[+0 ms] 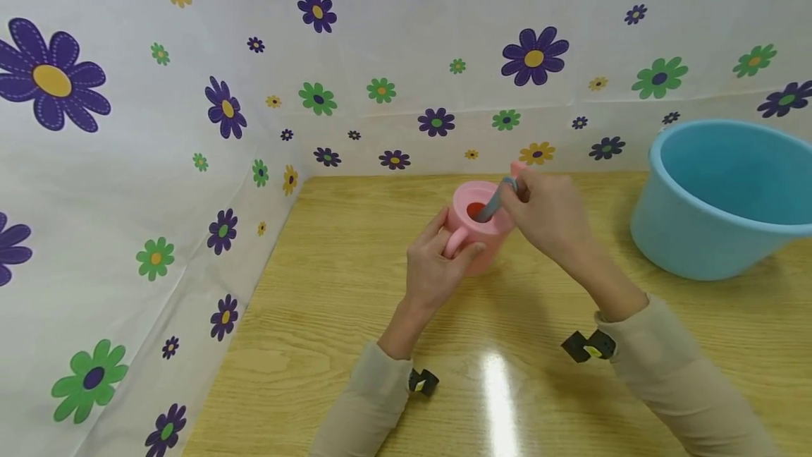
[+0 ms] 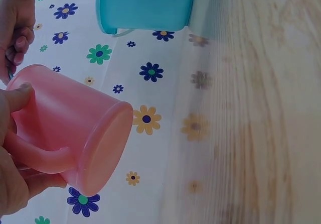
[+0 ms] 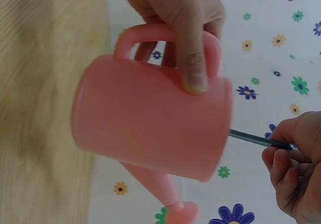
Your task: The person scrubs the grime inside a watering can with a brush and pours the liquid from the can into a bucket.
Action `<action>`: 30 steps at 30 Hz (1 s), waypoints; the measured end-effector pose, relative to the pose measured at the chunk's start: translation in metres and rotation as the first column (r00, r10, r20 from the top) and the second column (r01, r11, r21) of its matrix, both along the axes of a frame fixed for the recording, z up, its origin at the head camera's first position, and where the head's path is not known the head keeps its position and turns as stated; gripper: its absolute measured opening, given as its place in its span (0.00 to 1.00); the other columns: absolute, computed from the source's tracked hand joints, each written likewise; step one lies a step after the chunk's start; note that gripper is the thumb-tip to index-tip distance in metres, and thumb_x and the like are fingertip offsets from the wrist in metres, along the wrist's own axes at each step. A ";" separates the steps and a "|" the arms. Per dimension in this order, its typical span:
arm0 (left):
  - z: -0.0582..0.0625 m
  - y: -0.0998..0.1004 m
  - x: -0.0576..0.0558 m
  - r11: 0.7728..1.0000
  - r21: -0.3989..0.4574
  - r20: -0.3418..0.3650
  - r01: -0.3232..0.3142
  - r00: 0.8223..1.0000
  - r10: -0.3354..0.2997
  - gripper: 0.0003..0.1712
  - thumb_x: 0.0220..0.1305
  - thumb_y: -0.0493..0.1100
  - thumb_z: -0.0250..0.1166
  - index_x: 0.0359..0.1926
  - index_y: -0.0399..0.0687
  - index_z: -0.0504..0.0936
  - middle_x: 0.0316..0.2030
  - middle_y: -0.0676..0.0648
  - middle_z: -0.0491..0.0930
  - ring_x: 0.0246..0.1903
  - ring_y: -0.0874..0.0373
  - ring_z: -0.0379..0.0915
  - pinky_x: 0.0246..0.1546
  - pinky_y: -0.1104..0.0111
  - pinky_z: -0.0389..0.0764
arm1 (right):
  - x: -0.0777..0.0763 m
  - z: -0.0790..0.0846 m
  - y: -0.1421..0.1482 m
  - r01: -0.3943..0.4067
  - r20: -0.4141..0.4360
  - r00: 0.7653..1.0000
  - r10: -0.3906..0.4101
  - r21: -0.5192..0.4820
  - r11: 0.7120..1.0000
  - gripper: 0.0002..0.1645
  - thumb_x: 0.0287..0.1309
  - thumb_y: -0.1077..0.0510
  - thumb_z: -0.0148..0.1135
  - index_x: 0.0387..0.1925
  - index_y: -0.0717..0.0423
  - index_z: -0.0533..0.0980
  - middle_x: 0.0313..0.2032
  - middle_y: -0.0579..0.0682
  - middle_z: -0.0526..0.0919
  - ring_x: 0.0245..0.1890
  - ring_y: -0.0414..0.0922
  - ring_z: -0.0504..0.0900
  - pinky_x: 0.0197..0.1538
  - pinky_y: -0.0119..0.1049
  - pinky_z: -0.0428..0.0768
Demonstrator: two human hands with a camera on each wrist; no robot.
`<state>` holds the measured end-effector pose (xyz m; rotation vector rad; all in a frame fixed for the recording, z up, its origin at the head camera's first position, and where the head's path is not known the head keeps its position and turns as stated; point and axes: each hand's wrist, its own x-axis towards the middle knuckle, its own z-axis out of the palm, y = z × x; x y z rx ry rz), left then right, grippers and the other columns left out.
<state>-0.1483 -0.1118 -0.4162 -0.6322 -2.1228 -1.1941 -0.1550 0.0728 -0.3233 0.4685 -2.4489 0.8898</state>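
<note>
A pink watering can (image 1: 488, 233) is held up over the wooden table, its base visible in the left wrist view (image 2: 105, 148). My left hand (image 1: 434, 266) grips it at the side handle, with thumb and fingers against the body. Between the thumb and fingers of my right hand (image 1: 552, 214) is a slim blue-grey handle (image 1: 491, 207), which runs down through the round top opening. Its lower end is hidden inside the can, so I cannot tell what kind of tool it is. The can's spout (image 3: 155, 186) points away from the left hand.
A large light-blue tub (image 1: 698, 231) stands on the table (image 1: 317, 316) at the right, beyond the right hand. A white flower-print cloth (image 1: 355, 27) covers the back and left side. Both wrists carry small black camera mounts.
</note>
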 end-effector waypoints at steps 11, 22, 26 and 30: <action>-0.001 -0.002 0.002 1.000 0.012 -0.023 -0.004 1.000 0.005 0.27 0.47 0.41 0.80 0.13 0.40 0.68 0.41 0.29 0.83 0.49 0.40 0.82 0.31 0.67 0.81 | 0.000 0.005 -0.002 -0.057 -0.078 0.995 0.065 0.102 0.993 0.09 0.65 0.65 0.62 0.29 0.66 0.77 0.18 0.53 0.74 0.16 0.46 0.66 0.22 0.36 0.63; 0.001 -0.002 0.003 1.000 0.011 -0.020 0.014 1.000 -0.014 0.27 0.47 0.41 0.80 0.13 0.41 0.68 0.35 0.32 0.83 0.52 0.39 0.81 0.33 0.67 0.84 | -0.005 -0.002 -0.008 -0.124 -0.120 0.984 0.134 0.087 0.988 0.03 0.62 0.70 0.62 0.34 0.69 0.76 0.27 0.61 0.82 0.22 0.53 0.76 0.28 0.43 0.77; 0.001 -0.003 0.005 1.000 0.014 -0.012 0.008 1.000 -0.008 0.26 0.46 0.41 0.81 0.14 0.40 0.69 0.53 0.27 0.79 0.52 0.39 0.80 0.27 0.71 0.77 | -0.004 0.005 -0.006 -0.114 -0.201 0.971 0.130 0.086 0.990 0.04 0.62 0.70 0.63 0.35 0.70 0.76 0.28 0.62 0.82 0.23 0.54 0.79 0.28 0.45 0.80; 0.001 -0.004 0.005 1.000 0.021 -0.015 0.012 1.000 -0.012 0.25 0.47 0.41 0.80 0.14 0.40 0.70 0.51 0.28 0.80 0.55 0.40 0.79 0.26 0.72 0.74 | 0.000 0.008 -0.006 -0.091 -0.259 0.958 0.120 0.122 0.988 0.05 0.61 0.69 0.65 0.35 0.70 0.76 0.27 0.61 0.81 0.22 0.54 0.78 0.26 0.44 0.80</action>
